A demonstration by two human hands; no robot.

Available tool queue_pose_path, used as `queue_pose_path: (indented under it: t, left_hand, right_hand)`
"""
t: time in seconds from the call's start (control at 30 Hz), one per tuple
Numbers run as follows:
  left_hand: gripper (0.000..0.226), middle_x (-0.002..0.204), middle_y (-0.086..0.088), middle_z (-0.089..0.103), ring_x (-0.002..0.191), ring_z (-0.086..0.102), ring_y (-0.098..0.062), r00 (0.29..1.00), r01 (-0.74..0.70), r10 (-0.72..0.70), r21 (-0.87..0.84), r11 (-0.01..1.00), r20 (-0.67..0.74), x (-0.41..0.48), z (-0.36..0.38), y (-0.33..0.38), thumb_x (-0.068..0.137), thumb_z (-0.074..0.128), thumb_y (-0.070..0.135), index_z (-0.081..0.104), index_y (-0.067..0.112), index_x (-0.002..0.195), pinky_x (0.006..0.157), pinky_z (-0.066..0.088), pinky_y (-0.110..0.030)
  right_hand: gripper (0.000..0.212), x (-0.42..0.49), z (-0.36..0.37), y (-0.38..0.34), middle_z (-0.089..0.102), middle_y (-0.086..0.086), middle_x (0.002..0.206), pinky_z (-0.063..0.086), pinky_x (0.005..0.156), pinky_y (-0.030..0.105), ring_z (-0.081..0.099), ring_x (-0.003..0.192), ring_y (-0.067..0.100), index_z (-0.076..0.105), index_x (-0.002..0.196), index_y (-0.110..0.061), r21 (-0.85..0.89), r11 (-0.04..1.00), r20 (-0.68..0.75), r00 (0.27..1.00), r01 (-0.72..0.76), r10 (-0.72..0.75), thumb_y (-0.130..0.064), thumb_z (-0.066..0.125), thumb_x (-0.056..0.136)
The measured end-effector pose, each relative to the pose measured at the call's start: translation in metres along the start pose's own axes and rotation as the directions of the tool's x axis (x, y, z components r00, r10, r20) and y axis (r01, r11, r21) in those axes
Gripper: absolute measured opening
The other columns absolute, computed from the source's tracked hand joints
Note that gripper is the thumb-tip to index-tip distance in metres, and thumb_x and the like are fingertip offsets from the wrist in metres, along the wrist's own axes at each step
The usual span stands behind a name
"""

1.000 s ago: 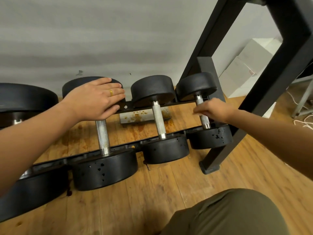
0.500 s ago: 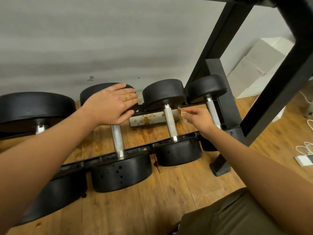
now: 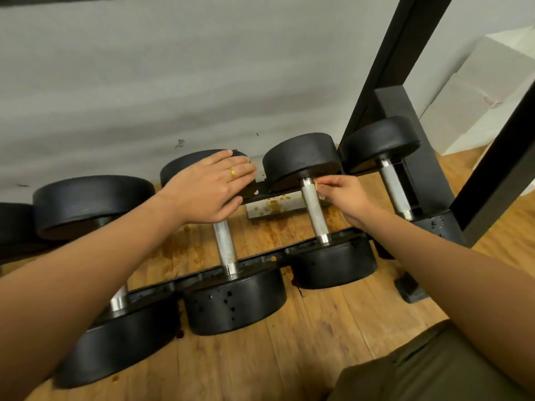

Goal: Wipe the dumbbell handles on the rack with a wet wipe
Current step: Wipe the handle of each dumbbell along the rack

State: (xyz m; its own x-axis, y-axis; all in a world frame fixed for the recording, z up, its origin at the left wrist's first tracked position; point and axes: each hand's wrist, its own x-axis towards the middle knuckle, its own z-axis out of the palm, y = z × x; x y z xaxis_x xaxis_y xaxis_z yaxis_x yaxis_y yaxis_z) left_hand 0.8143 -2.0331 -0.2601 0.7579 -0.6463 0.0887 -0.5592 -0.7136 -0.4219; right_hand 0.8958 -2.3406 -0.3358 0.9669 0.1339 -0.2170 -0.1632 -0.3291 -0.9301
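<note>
Since the earlier frames the right hand [image 3: 347,198] has been brought from the rightmost dumbbell to the next one on its left, and it is now seen at the upper end of that handle [image 3: 314,211]. A small pale wipe [image 3: 320,190] is pinched between the thumb and the fingertips and is held against the right side of the handle, just under the far black weight; most of the wipe is hidden by the fingers. The left hand [image 3: 211,189] has been kept where it was: it is laid flat, with fingers straight and close together, on the far head [image 3: 176,166] of the third dumbbell from the right, and nothing is gripped by it. A gold ring [image 3: 232,173] is worn on one finger. The dumbbells are laid across the black rails of the rack [image 3: 260,257], steel handles between round black weights. Beneath them a wooden floor [image 3: 318,328] is seen, marked with brown stains, and a stained pale block [image 3: 269,208] lies on it behind the handles. A grey wall [image 3: 173,82] stands behind, black posts [image 3: 376,68] rise at the right, and white boxes [image 3: 477,91] are seen in the far right corner. An olive trouser leg [image 3: 419,371] is seen at the bottom right.
</note>
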Motion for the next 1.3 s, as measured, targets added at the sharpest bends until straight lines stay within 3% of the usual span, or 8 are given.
queue_pose_path:
  t: [0.17, 0.4, 0.67, 0.87, 1.07, 1.2, 1.3]
  left_hand:
    - [0.060, 0.146, -0.015, 0.057, 0.141, 0.048, -0.032, 0.996, 0.050, -0.049, 0.022, 0.998, -0.070, -0.013, -0.001, 0.001, 0.100, 0.041, 0.046, 0.055, 0.009, 0.144, 0.122, 0.023, -0.050]
    - [0.053, 0.144, -0.012, 0.060, 0.141, 0.049, -0.029, 0.979, 0.118, -0.121, -0.026, 0.993, -0.164, -0.014, 0.009, 0.008, 0.104, 0.044, 0.045, 0.058, 0.011, 0.142, 0.122, 0.027, -0.050]
    - [0.052, 0.143, -0.012, 0.061, 0.140, 0.050, -0.029, 0.969, 0.127, -0.125, -0.006, 0.992, -0.211, -0.015, 0.013, 0.007, 0.105, 0.044, 0.044, 0.060, 0.010, 0.141, 0.121, 0.030, -0.049]
    - [0.053, 0.144, -0.013, 0.060, 0.140, 0.050, -0.030, 0.967, 0.122, -0.121, -0.008, 0.992, -0.225, -0.015, 0.018, 0.007, 0.105, 0.043, 0.046, 0.059, 0.010, 0.142, 0.122, 0.029, -0.050]
    - [0.053, 0.144, -0.012, 0.060, 0.140, 0.050, -0.029, 0.965, 0.132, -0.129, -0.005, 0.991, -0.228, -0.015, 0.018, 0.008, 0.105, 0.043, 0.045, 0.059, 0.010, 0.141, 0.122, 0.029, -0.049]
    - [0.053, 0.144, -0.012, 0.060, 0.141, 0.049, -0.029, 0.966, 0.129, -0.128, -0.007, 0.992, -0.223, -0.015, 0.016, 0.008, 0.106, 0.042, 0.045, 0.059, 0.010, 0.141, 0.122, 0.029, -0.049]
    - [0.053, 0.143, -0.013, 0.060, 0.140, 0.050, -0.029, 0.963, 0.132, -0.130, -0.008, 0.991, -0.234, -0.015, 0.016, 0.008, 0.106, 0.042, 0.045, 0.059, 0.010, 0.141, 0.121, 0.030, -0.050]
  right_hand:
    - [0.015, 0.001, -0.003, 0.003, 0.075, 0.002, 0.107, 0.051, 0.104, 0.047, 0.068, 0.108, 0.020, 0.076, 0.100, -0.023, 0.052, 0.999, 0.035, 0.999, 0.002, -0.004, -0.012, 0.071, 0.091]
    - [0.020, 0.007, 0.003, 0.001, 0.075, 0.007, 0.099, 0.053, 0.101, 0.044, 0.068, 0.104, 0.025, 0.075, 0.086, -0.021, 0.056, 0.998, -0.032, 0.999, 0.000, 0.001, -0.003, 0.068, 0.091]
    - [0.024, -0.005, 0.003, -0.003, 0.074, -0.002, 0.095, 0.054, 0.087, 0.024, 0.067, 0.094, 0.012, 0.073, 0.091, -0.023, 0.049, 0.998, 0.002, 0.999, 0.045, -0.046, -0.002, 0.064, 0.094]
    - [0.022, -0.012, -0.012, 0.011, 0.076, -0.003, 0.097, 0.053, 0.097, 0.034, 0.070, 0.098, 0.013, 0.075, 0.092, -0.023, 0.001, 1.000, 0.079, 0.997, 0.003, -0.003, -0.001, 0.070, 0.090]
    - [0.024, -0.003, -0.004, 0.005, 0.075, -0.001, 0.101, 0.052, 0.095, 0.031, 0.069, 0.102, 0.014, 0.075, 0.091, -0.023, 0.039, 0.999, 0.003, 1.000, -0.001, 0.001, 0.000, 0.068, 0.090]
    - [0.023, -0.001, -0.006, 0.012, 0.076, 0.004, 0.105, 0.053, 0.099, 0.037, 0.069, 0.107, 0.021, 0.075, 0.096, -0.018, 0.120, 0.987, 0.085, 0.992, -0.104, 0.095, 0.002, 0.063, 0.093]
    - [0.021, -0.008, -0.015, 0.015, 0.073, 0.010, 0.111, 0.056, 0.091, 0.034, 0.069, 0.105, 0.021, 0.073, 0.100, -0.011, 0.092, 0.977, 0.192, 0.966, -0.192, 0.171, 0.005, 0.061, 0.093]
